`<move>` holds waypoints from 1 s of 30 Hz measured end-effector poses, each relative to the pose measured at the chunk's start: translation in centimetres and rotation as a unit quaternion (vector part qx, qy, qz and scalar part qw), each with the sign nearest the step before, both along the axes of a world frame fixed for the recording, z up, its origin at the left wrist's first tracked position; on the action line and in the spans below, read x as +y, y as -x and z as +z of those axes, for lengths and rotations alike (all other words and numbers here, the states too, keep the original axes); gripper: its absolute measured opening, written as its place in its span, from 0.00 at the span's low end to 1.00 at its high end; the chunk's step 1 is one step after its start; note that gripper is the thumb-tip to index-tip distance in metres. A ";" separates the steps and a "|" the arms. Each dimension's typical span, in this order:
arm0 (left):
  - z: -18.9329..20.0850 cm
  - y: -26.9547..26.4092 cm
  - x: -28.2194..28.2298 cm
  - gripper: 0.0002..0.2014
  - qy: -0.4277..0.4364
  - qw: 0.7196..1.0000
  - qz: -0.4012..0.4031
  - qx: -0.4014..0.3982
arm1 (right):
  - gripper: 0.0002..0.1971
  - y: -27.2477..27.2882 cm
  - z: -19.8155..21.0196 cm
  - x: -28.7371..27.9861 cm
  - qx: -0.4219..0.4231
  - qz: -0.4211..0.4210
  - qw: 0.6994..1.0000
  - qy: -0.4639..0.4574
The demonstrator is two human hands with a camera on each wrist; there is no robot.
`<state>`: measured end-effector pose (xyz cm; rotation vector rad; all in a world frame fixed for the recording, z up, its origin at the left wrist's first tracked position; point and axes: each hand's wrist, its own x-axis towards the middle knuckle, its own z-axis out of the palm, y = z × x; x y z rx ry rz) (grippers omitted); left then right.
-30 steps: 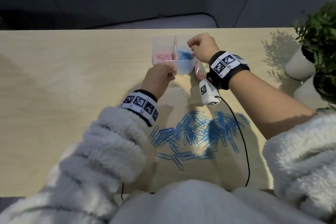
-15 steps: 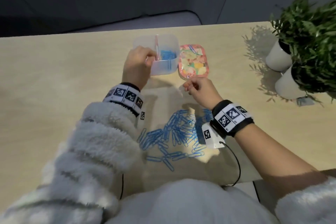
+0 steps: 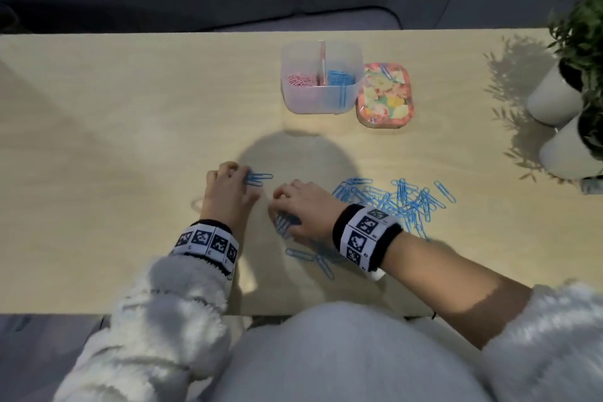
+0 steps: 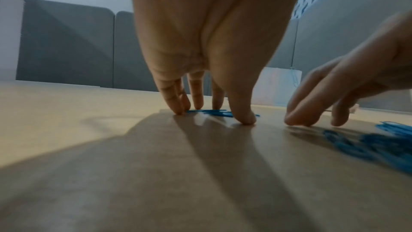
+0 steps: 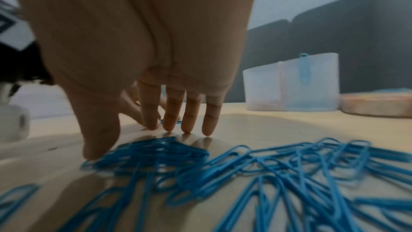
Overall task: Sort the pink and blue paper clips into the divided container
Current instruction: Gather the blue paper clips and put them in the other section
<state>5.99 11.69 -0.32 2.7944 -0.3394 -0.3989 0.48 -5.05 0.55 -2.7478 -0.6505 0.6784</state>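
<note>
left hand [image 3: 228, 192] fingertips down, spread on a few blue clips [image 3: 258, 178], right hand [image 3: 305, 210] fingers extended, pressing blue clip pile [image 5: 245, 174], divided container [image 3: 321, 101] well apart

Container [image 3: 321, 98] behind loose clips [image 3: 391, 202]; tin [image 3: 385, 95] touching its right side

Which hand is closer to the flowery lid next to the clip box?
Right. The right hand lies nearer the flowery lid, below it; the left hand sits farther left.
</note>
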 end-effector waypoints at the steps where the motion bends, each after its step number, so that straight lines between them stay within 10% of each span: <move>1: 0.0 0.1 -0.1 0.22 0.011 1.000 -0.004 -0.002 | 0.25 0.3 -0.3 0.3 -0.017 0.015 1.000 0.017; 5: -0.3 0.2 -0.2 0.16 0.049 0.999 -0.009 -0.013 | 0.09 1.4 -0.5 0.2 -0.076 0.032 0.995 0.055; 10: -0.4 0.4 -1.4 0.09 0.069 0.996 -0.052 -0.025 | 0.13 1.4 -0.9 -0.3 -0.111 0.029 0.986 0.120; 19: 0.6 -0.7 -3.0 0.08 0.028 0.996 -0.069 0.048 | 0.09 2.5 0.9 -2.7 -0.039 -0.147 0.988 -0.037; 30: 1.6 -2.1 -2.7 0.09 0.033 0.990 -0.091 0.103 | 0.02 -6.3 6.7 -9.9 -0.152 -0.454 0.842 -0.250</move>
